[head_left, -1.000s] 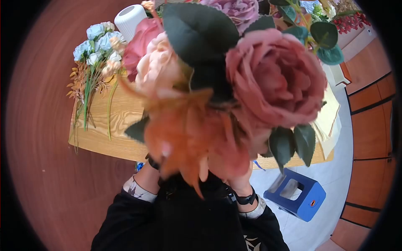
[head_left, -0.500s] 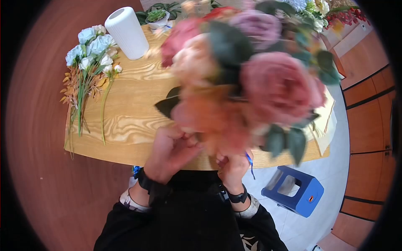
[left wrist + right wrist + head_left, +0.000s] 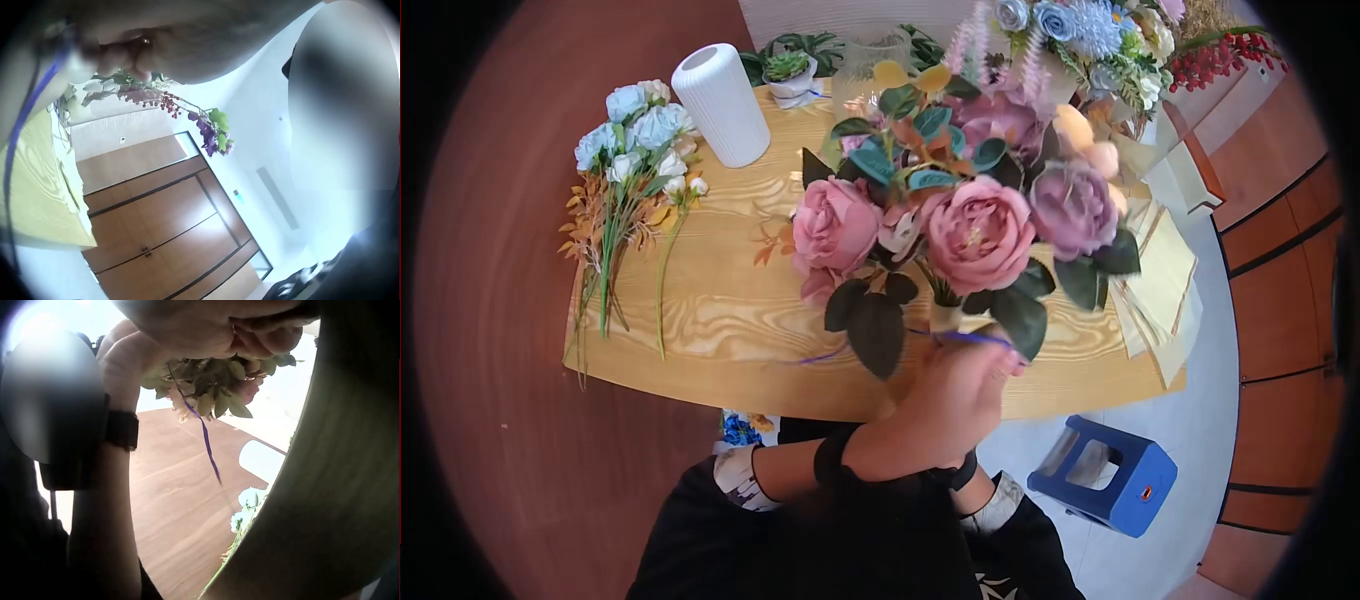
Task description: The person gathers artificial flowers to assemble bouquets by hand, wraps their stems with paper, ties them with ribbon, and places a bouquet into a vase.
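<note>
A bouquet of artificial flowers point(image 3: 978, 235), with pink and mauve roses and dark leaves, stands over the table near its front edge. Pale wrapping shows on its stems point(image 3: 945, 318) under the blooms. My left hand point(image 3: 945, 405) crosses in front of my right one and pinches a blue ribbon point(image 3: 965, 337) at the stems. The ribbon's other end trails out to the left. Mostly hidden behind the left hand in the head view, my right hand point(image 3: 206, 328) has its fingers curled round the stems below the blooms.
At left on the wooden table point(image 3: 730, 340) lie pale blue and white flowers point(image 3: 635, 130) by a white ribbed vase point(image 3: 722, 105). A potted succulent point(image 3: 788, 70) and a clear glass vase point(image 3: 870, 65) stand behind. Wrapping paper point(image 3: 1160, 270) lies right, above a blue stool point(image 3: 1105, 475).
The bouquet has come down away from the head camera and turned, so other roses face me. My left hand has crossed over to the right, drawing the ribbon round the stems.
</note>
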